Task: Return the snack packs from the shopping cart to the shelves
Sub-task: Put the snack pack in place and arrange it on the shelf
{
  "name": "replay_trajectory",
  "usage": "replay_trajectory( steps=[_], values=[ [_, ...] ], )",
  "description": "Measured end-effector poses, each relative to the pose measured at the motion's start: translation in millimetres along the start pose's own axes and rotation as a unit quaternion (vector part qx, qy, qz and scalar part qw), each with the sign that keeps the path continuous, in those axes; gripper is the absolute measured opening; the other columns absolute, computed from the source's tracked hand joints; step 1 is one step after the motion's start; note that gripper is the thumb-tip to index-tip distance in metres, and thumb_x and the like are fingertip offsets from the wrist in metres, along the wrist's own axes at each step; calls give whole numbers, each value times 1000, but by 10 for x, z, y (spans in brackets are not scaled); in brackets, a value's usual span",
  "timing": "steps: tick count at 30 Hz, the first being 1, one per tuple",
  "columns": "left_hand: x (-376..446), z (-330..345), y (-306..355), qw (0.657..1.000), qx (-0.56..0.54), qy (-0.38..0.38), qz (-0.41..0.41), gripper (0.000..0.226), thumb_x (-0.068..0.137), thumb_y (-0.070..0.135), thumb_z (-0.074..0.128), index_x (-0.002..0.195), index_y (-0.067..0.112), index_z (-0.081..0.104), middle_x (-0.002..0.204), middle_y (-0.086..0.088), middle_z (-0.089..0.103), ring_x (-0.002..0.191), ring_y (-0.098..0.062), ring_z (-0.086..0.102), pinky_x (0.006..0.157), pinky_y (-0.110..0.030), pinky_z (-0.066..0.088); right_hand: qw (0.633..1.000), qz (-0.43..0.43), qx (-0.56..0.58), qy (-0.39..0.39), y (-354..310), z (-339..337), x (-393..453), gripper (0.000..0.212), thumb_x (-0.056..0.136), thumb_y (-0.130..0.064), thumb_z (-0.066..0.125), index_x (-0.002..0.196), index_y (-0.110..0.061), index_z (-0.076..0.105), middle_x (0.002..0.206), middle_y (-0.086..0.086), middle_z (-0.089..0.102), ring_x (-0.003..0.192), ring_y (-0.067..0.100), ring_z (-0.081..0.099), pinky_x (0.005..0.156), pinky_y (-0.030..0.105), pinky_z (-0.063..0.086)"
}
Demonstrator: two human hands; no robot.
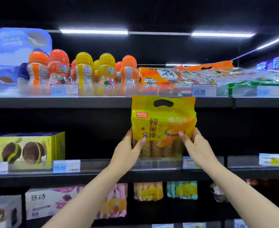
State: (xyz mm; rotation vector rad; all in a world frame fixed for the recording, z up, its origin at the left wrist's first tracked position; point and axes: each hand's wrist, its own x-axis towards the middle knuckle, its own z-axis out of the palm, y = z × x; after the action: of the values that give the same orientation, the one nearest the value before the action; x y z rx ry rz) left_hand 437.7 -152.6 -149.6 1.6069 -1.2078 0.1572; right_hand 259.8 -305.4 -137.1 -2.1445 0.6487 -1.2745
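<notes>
A yellow snack pack [161, 122] with a cut-out handle and red characters stands upright on the middle shelf [102, 165], its clear lower part showing baked sticks. My left hand [127, 150] grips its lower left edge, thumb across the front. At the lower right edge my right hand [194, 143] holds it the same way. Both forearms reach up from the bottom of the view. The shopping cart is out of sight.
A green cake box [36, 147] sits at the left of the same shelf. Above, the top shelf [69, 101] carries orange and yellow bottles [84, 71] and flat snack bags [201, 74]. Price tags [66, 166] line the shelf fronts. More packs [148, 190] fill the shelf below.
</notes>
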Motion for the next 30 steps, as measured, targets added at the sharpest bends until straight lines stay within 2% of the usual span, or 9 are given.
replay_trajectory(
  steps=[4,9,14,19,21,24,26,28,30],
  values=[
    [149,175,23,1000,23,-12,-8,42,94,52,49,134,37,45,119,17,58,102,-3,54,84,-22,42,1000,10,22,12,129,-60,125,28,95,-45,48,118,-29,50,91,-19,57,79,-1,51,70,27,38],
    [360,436,31,998,7,13,-63,42,92,60,46,129,40,49,127,9,58,112,-15,57,95,-37,48,999,47,25,12,281,-86,296,29,96,-46,46,112,-22,53,90,-4,63,83,15,58,71,33,42],
    [496,588,103,995,26,28,-91,49,90,67,42,127,37,53,124,7,58,103,-16,59,87,-38,52,997,55,39,47,387,-119,442,33,94,-52,47,98,-20,56,83,4,64,77,21,61,71,39,49],
    [551,647,178,986,82,27,-141,51,90,70,35,121,35,54,113,5,61,93,-19,62,82,-41,55,998,63,6,27,443,-144,513,37,94,-53,44,107,-20,54,85,3,64,78,22,61,70,38,49],
    [520,603,208,988,62,34,-138,47,91,65,42,122,31,55,103,8,63,88,-15,62,82,-40,55,999,36,-25,11,477,-170,515,39,94,-48,48,122,-21,48,91,1,65,83,24,62,71,38,51],
    [404,530,179,992,10,61,-108,60,90,52,57,140,26,37,112,8,63,99,-14,62,87,-37,53,998,-39,-38,10,537,-214,423,74,92,-38,59,149,-35,12,100,-3,67,84,19,65,73,38,54],
    [317,512,154,996,12,59,-66,81,87,43,67,150,26,19,136,6,52,108,-9,57,90,-32,51,996,-82,-30,17,561,-262,348,90,89,-35,63,146,-51,-5,114,-8,63,92,15,64,82,36,53],
    [241,516,142,998,35,49,-19,94,84,39,72,151,33,6,148,11,38,107,0,51,86,-22,48,992,-115,-53,2,544,-312,296,92,89,-37,64,141,-58,-9,126,-12,50,96,13,61,85,28,48],
    [192,528,144,997,64,34,23,100,83,41,72,149,41,-2,154,11,30,106,-1,55,82,-18,45,985,-140,-94,-21,513,-326,286,85,90,-40,61,141,-56,-6,139,-10,41,101,17,61,81,20,43]
  ],
)
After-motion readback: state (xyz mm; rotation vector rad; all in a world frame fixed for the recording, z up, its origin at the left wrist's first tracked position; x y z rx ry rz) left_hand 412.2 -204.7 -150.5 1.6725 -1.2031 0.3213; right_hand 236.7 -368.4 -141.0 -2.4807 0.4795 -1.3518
